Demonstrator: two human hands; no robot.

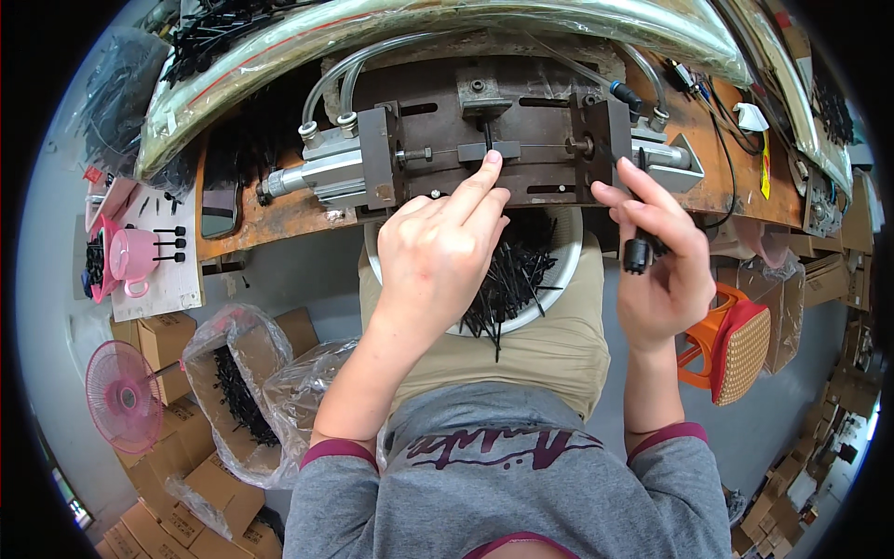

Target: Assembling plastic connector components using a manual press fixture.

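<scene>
My left hand (430,244) reaches over the clamping fixture (438,121), index finger stretched out and its tip against a small grey metal block (475,152) at the centre. A thin black rod (487,133) stands between that block and the bracket behind it. The left thumb is hidden. To the right of the fixture, my right hand (663,270) has its fingers curled around a black plastic piece with a ribbed cylindrical end (637,255). Below my left hand, a white tub (566,284) on my lap holds many thin black sticks (512,275).
Air cylinders (340,172) with clear hoses flank the fixture on the wooden bench (279,224). A pink mug (130,256) sits at the left. Below are a pink fan (123,396) and a plastic-lined box (223,382). An orange stool (736,340) stands right.
</scene>
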